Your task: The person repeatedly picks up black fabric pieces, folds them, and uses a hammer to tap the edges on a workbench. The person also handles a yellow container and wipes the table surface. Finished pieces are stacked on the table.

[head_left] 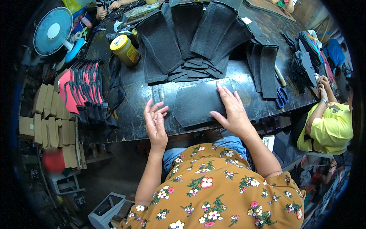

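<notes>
On the dark worktable (133,110) right before me lies a flat black board (196,101) with angled corners. My right hand (230,108) rests on the board's right part, its fingers stretched out and thumb spread. Left of the board my left hand (155,120) is held up, palm turned inward, fingers loosely curled and apart with nothing in them. Just beyond the board, black felt-like pieces (194,36) are fanned out in overlapping stacks. More narrow black pieces (263,68) hang together at the right of the fan.
A yellow-lidded jar (125,50) stands left of the fan, near a pile of pink and black pieces (82,89). Blue-handled scissors (282,97) lie at the right. A person in a yellow shirt (329,128) sits on the right; a blue fan (53,31) stands far left.
</notes>
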The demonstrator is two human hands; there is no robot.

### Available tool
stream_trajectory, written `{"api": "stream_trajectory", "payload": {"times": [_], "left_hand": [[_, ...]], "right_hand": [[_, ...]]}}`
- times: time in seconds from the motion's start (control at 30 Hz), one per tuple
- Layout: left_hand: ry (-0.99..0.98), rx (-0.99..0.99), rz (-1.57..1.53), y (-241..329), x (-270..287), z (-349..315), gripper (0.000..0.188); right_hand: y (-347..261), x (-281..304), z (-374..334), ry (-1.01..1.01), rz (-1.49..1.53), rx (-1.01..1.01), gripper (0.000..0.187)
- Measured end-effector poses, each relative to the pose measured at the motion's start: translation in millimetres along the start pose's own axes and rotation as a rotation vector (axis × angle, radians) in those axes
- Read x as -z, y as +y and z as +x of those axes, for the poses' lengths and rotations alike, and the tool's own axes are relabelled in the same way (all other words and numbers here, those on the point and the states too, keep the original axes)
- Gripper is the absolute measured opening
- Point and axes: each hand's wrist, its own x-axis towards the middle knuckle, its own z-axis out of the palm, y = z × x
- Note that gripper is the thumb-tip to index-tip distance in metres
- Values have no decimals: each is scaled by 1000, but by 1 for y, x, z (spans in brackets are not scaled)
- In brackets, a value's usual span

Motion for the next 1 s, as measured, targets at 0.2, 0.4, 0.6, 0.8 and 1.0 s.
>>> {"api": "stream_trajectory", "payload": {"times": [0.2,0.4,0.6,0.8,1.0], "left_hand": [[5,7,-34,1,-1,2,51],[-2,19,-41,3,4,0,49],[-3,46,-37,2,0,-2,45],[-15,33,-64,5,-3,-2,43],[-46,62,-122,29,-31,-15,40]], "right_hand": [[-27,-2,-18,-483,701,304,77],[-44,-17,-12,-264,843,172,15],[-43,-28,-5,-153,832,103,20],[-34,-29,-6,-91,1096,-92,34],[-34,-26,-10,-213,1261,-228,31]]}}
